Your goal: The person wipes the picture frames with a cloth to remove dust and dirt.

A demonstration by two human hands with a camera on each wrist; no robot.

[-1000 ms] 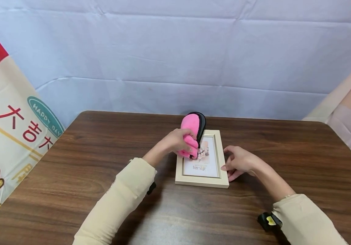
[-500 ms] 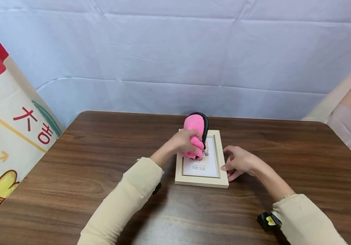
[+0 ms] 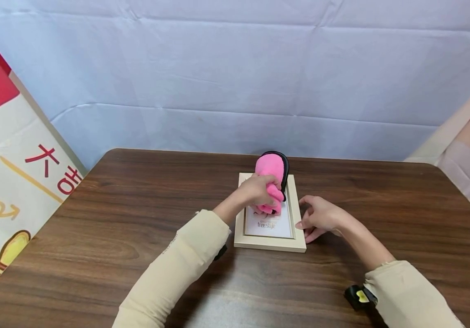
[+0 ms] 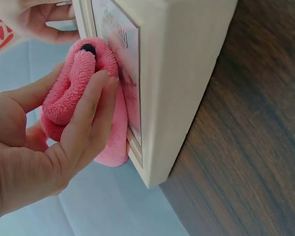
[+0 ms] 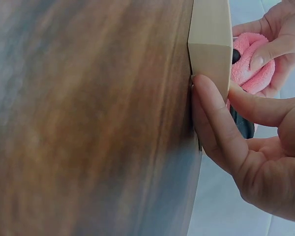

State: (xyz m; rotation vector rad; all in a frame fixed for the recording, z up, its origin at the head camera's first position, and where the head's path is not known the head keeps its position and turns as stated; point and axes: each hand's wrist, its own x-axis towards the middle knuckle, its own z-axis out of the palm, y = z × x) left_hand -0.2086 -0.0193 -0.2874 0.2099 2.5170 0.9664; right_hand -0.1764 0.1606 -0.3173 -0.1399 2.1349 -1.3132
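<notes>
A cream picture frame [image 3: 270, 243] lies face up on the wooden table, with "free style" printed on its insert. My left hand [image 3: 258, 190] grips a bunched, fluffy pink cloth [image 3: 270, 166] with black edging and presses it over the frame's upper part, covering much of the picture. In the left wrist view the cloth [image 4: 69, 93] is folded between thumb and fingers, against the glass. My right hand [image 3: 321, 213] holds the frame's right side; in the right wrist view its thumb is on the face and its fingers [image 5: 214, 110] on the outer edge.
The brown wooden table [image 3: 136, 218] extends around the frame on all sides. A pale hanging cloth [image 3: 218, 82] closes off the back, and a printed banner [image 3: 21, 136] hangs at the left. A black wrist strap [image 3: 358, 297] shows below the right sleeve.
My left hand has slid the pink cloth to the right across the frame. The right hand and the frame have stayed in place. The banner at the left has shifted.
</notes>
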